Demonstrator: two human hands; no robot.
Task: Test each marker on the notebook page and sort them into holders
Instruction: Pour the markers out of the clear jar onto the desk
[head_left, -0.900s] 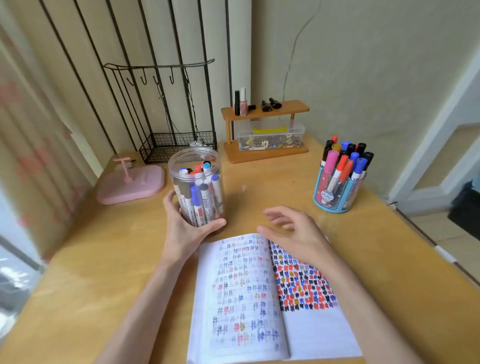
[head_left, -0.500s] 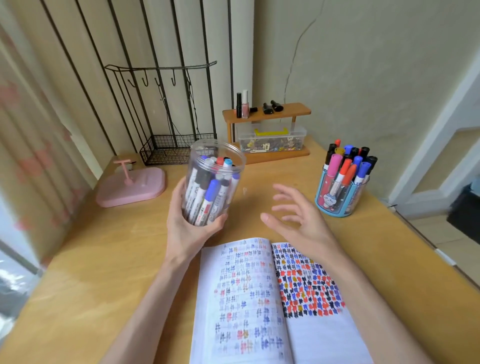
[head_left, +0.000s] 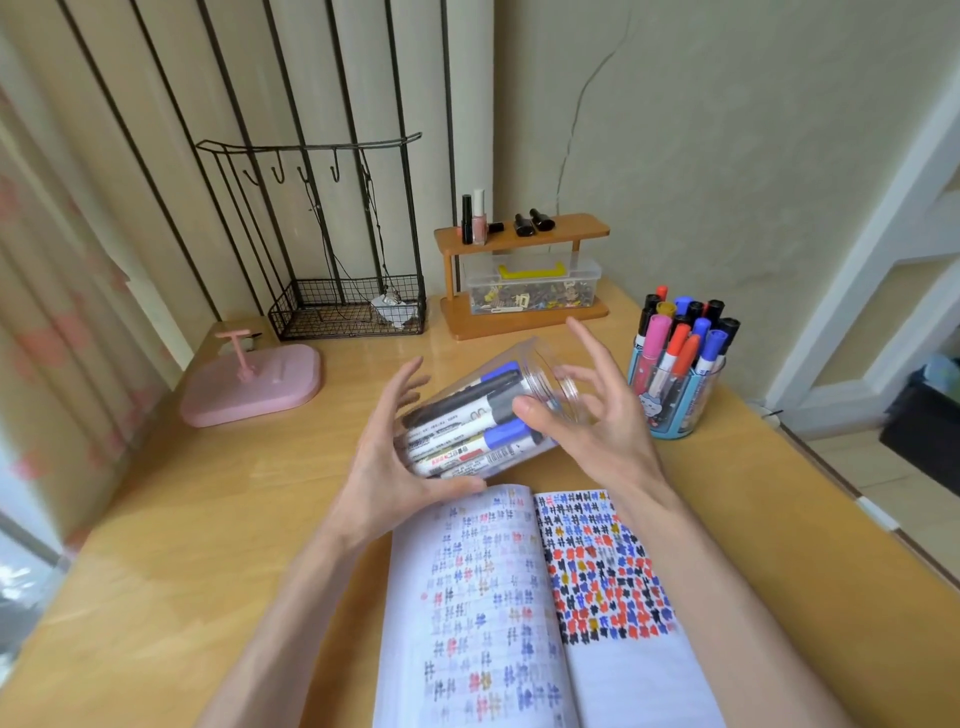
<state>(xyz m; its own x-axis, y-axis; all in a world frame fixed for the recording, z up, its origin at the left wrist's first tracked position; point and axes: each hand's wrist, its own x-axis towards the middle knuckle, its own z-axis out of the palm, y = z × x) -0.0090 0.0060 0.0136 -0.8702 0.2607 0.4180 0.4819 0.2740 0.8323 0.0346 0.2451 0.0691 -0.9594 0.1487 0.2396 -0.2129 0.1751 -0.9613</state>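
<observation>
Listing from the head view, the only one.

Item: jar, clear plastic, lidless, tipped on its side in the air over the desk, just beyond the notebook, mouth toward the right hand.
Contents: markers, many, lying lengthwise; blue, black and grey caps show.
Handling, judged: the wall looks rigid but smooth, so likely slippery. The load is probably heavy for the jar's size and free to slide out of the open mouth when tilted. Best hold is around the body near the base, with the mouth guarded.

Left hand: grips the jar's base end, thumb beneath, fingers spread behind.
Right hand: spread wide at the mouth, thumb resting on the wall by the rim, fingers curved past the rim and closed on nothing.

Item: holder, blue, upright on the desk to the right, apart from the jar.
Contents: upright markers, caps up; pink, red, orange, blue, black.

Notebook: open flat, both pages carrying coloured test marks, lower right page blank.

Item: box, clear, under a wooden shelf at the back; small mixed bits, too small to tell.

Item: wire basket, back left; a crumpled white scrap inside.
</observation>
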